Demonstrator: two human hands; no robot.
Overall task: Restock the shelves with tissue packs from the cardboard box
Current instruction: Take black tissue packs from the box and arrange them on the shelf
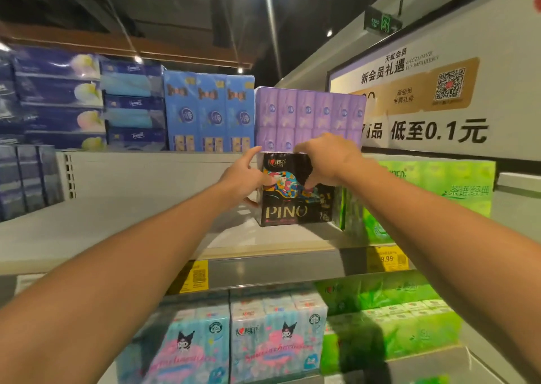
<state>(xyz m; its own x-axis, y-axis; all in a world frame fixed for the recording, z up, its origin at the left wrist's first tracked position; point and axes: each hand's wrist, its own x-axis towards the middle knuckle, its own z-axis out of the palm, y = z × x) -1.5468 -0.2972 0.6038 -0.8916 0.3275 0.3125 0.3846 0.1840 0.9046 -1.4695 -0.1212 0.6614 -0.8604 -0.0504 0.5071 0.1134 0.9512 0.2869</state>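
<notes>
From the head camera, both hands hold a black tissue pack (288, 196) standing on the middle shelf (123, 222), just beside a green pack (424, 202) to its right. The left hand (246, 178) grips the pack's left side, index finger stretched up along its edge and thumb on the front. The right hand (328, 158) curls over its top front, fingers bent down onto the wrapper, below a purple pack (307, 114) on the upper shelf.

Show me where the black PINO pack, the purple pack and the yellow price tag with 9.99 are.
black PINO pack (285, 211): head view, on the gold PINO lettering.
purple pack (307, 111): head view, front face, upper row.
yellow price tag (387, 258): head view, on the printed price.
</notes>
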